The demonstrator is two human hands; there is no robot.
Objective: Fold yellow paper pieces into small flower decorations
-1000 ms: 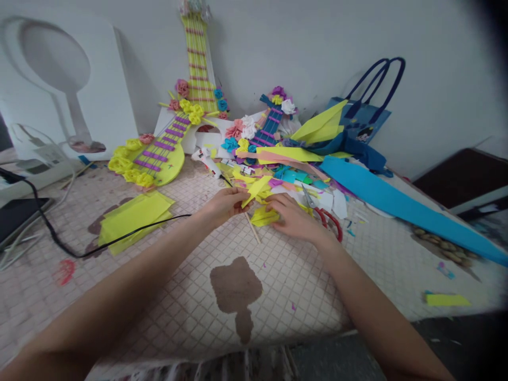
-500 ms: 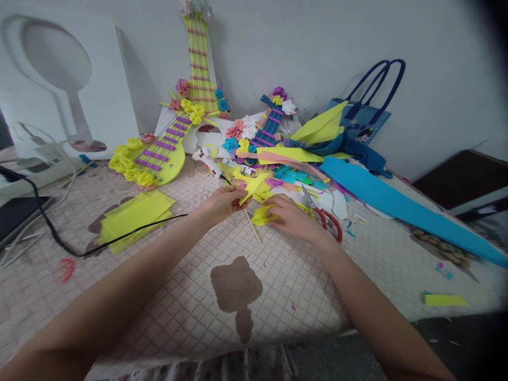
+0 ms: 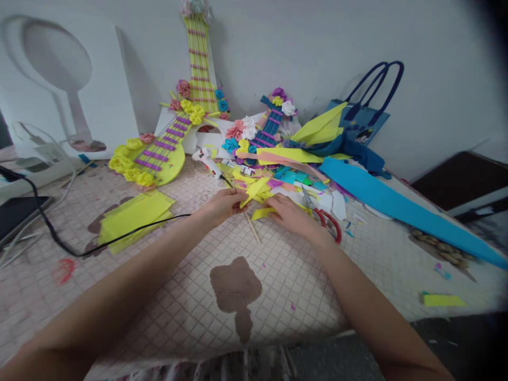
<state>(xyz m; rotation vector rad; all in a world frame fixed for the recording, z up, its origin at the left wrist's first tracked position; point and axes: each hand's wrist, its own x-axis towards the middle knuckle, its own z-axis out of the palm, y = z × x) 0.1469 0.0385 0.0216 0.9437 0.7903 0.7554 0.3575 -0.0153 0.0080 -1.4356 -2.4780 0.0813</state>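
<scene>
My left hand pinches a yellow paper strip that sticks up to the right from its fingertips. Below those fingers a thin wooden stick slants down onto the tablecloth; whether the hand also grips it I cannot tell. My right hand is closed on another yellow paper piece, its end poking out to the left. Close to the right wrist lie scissors with red handles, blades pointing away toward the scraps.
Paper scraps and a white glue gun lie beyond the hands. Yellow sheets and a black cord are at left. Flower-decorated paper guitars lean at the back. A long blue strip and a bag are at right.
The yellow piece by my right hand shows as a narrower strip, its end turned. Both hands have shifted only slightly; the strip in my left hand is tilted a little differently.
</scene>
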